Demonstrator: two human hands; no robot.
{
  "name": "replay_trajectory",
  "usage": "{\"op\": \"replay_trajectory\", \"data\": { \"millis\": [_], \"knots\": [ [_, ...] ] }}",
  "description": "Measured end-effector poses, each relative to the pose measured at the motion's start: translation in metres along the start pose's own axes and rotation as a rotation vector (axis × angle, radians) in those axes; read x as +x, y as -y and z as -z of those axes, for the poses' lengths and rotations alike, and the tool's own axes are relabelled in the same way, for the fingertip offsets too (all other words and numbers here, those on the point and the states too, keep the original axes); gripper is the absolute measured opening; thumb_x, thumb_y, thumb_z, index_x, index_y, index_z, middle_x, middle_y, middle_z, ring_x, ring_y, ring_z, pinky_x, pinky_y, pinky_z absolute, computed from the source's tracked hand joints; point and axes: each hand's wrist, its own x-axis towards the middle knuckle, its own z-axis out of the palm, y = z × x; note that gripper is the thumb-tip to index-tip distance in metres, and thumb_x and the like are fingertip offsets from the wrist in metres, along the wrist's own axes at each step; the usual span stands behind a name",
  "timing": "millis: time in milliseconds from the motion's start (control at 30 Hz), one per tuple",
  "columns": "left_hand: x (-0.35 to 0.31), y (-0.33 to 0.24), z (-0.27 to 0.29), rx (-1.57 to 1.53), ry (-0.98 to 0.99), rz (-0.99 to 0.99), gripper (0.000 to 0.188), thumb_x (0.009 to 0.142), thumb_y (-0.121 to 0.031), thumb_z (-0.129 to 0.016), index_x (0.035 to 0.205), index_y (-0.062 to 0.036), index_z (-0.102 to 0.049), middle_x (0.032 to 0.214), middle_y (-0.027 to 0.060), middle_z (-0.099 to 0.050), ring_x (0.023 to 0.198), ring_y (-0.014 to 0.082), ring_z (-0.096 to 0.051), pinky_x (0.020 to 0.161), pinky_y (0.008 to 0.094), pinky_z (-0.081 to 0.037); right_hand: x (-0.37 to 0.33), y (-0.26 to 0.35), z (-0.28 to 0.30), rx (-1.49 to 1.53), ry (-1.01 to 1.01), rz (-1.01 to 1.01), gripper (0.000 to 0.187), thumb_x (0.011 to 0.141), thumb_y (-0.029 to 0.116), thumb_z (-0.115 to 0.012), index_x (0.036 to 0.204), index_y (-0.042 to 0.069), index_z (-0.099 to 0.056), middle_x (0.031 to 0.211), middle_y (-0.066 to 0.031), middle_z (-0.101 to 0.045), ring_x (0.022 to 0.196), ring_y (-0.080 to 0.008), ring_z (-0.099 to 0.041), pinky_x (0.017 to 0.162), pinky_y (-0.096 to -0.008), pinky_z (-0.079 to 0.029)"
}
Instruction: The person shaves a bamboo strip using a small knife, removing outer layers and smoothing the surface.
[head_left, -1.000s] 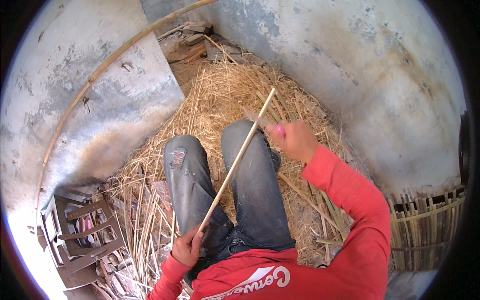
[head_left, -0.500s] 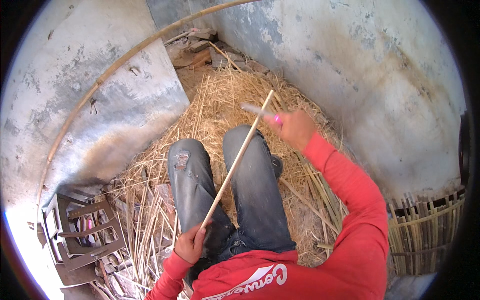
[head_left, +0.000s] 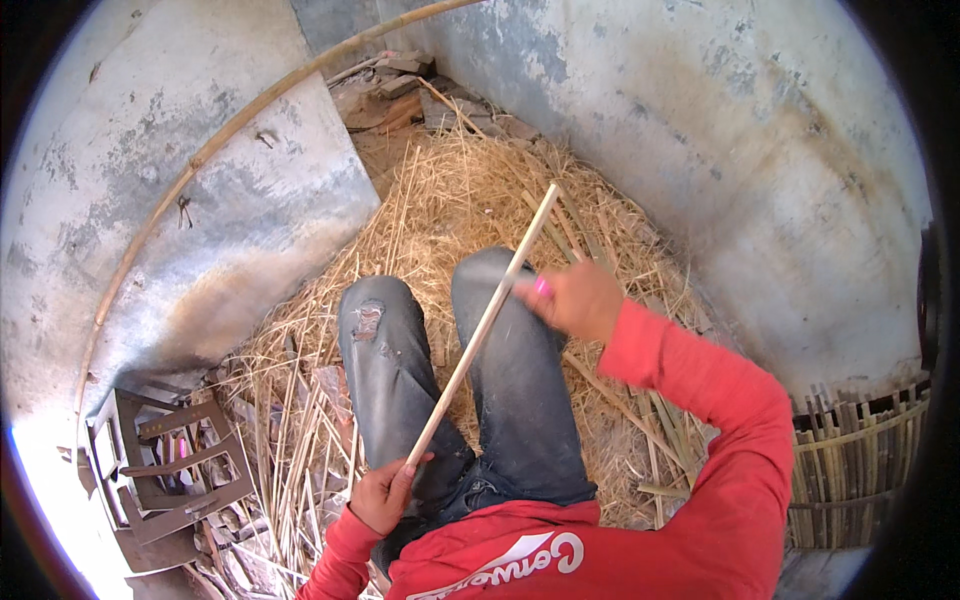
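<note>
My left hand is closed around the lower end of a long, pale bamboo strip. The strip slants up and to the right over my thighs, its far end above the straw. In my right hand I grip a knife, whose pink handle shows between the fingers. Its blade is smeared by motion and lies against or very near the strip, beside my right knee; whether it touches, I cannot tell.
Thin shavings cover the floor ahead. Loose strips lie at left, near a dark slatted frame. A woven bamboo basket stands at right. A long curved pole crosses the left wall; bricks sit in the corner.
My right hand with the knife has come down along the strip toward me, its elbow shifting outward. The strip's far end has moved slightly right; my left hand keeps its hold.
</note>
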Motion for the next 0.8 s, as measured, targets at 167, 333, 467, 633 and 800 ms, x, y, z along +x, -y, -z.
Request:
{"op": "replay_trajectory", "data": {
  "millis": [167, 333, 467, 633, 800],
  "knots": [
    [0.005, 0.002, 0.003, -0.065, 0.047, -0.046, 0.047, 0.114, -0.036, -0.042, 0.135, -0.0034, -0.068, 0.058, -0.0038, -0.050, 0.050, 0.0059, -0.047, 0.049, 0.0258, -0.037, 0.033, -0.088, 0.024, -0.113, -0.128, -0.265, 0.062, 0.107, 0.054, -0.045, 0.079, 0.004, -0.069, 0.062, -0.0228, -0.061, 0.057, -0.0440, -0.062, 0.059, -0.0548, -0.050],
    [0.002, 0.006, 0.002, -0.256, 0.134, 0.080, 0.049, 0.114, -0.038, -0.042, 0.138, -0.0024, -0.065, 0.057, -0.0047, -0.044, 0.046, 0.0065, -0.040, 0.047, 0.0266, -0.033, -0.012, 0.005, 0.001, -0.039, -0.027, 0.044, 0.060, 0.103, 0.058, -0.049, 0.079, 0.009, -0.072, 0.064, -0.0212, -0.064, 0.059, -0.0437, -0.065, 0.058, -0.0543, -0.051],
    [-0.002, 0.005, 0.007, -0.468, 0.217, 0.183, 0.050, 0.115, -0.038, -0.041, 0.142, -0.0010, -0.061, 0.057, -0.0041, -0.040, 0.045, 0.0064, -0.036, 0.045, 0.0247, -0.030, -0.009, -0.002, -0.012, 0.036, -0.012, -0.002, 0.059, 0.102, 0.061, -0.049, 0.085, 0.012, -0.075, 0.066, -0.0196, -0.067, 0.062, -0.0431, -0.067, 0.059, -0.0545, -0.053],
    [0.000, -0.011, 0.007, -0.516, 0.208, 0.245, 0.056, 0.112, -0.045, -0.045, 0.139, 0.0024, -0.061, 0.058, -0.0054, -0.033, 0.045, 0.0073, -0.028, 0.044, 0.0267, -0.024, 0.017, -0.051, 0.013, -0.044, -0.035, -0.179, 0.061, 0.105, 0.060, -0.043, 0.088, 0.012, -0.076, 0.066, -0.0186, -0.067, 0.062, -0.0423, -0.068, 0.061, -0.0545, -0.054],
    [-0.003, 0.000, 0.006, -0.603, 0.230, 0.260, 0.058, 0.112, -0.044, -0.045, 0.139, 0.0053, -0.059, 0.061, -0.0057, -0.031, 0.046, 0.0072, -0.028, 0.045, 0.0264, -0.023, -0.001, 0.000, -0.015, -0.099, -0.020, 0.056, 0.059, 0.105, 0.056, -0.048, 0.079, 0.009, -0.073, 0.063, -0.0190, -0.065, 0.057, -0.0414, -0.064, 0.056, -0.0528, -0.051]
  ]
}}
